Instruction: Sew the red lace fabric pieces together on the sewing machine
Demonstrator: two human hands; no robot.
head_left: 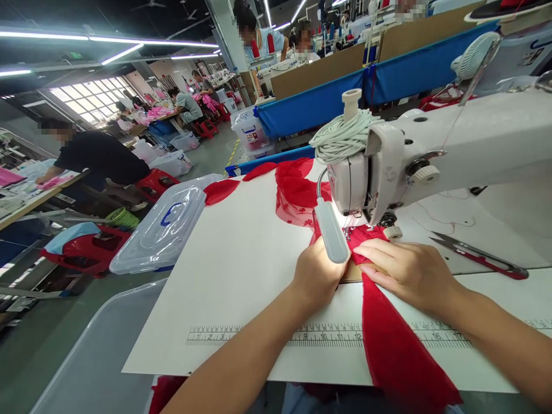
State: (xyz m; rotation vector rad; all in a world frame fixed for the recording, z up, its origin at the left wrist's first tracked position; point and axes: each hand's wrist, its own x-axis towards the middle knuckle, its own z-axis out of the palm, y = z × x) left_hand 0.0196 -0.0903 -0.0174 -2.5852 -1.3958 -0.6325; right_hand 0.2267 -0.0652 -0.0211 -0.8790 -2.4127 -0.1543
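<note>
Red fabric (399, 339) lies under the sewing machine (349, 184) and hangs over the table's front edge as a pointed strip. Curled beside the needle area, my left hand (317, 273) grips the fabric at its left side; a small grey lamp (332, 233) hides most of its fingertips. My right hand (409, 273) is on the other side, with fingers together and closed on the red fabric just in front of the presser foot (347, 233). Sheer patterned red pieces (297, 201) spread behind the needle area on the left.
Red-handled thread snips (483, 259) lie right of my right hand. A ruler scale (224, 334) runs along the white table (241, 270). Clear plastic bins (161, 221) stand to the left. Pale cord (340, 138) is coiled on the machine head. Other people work farther back.
</note>
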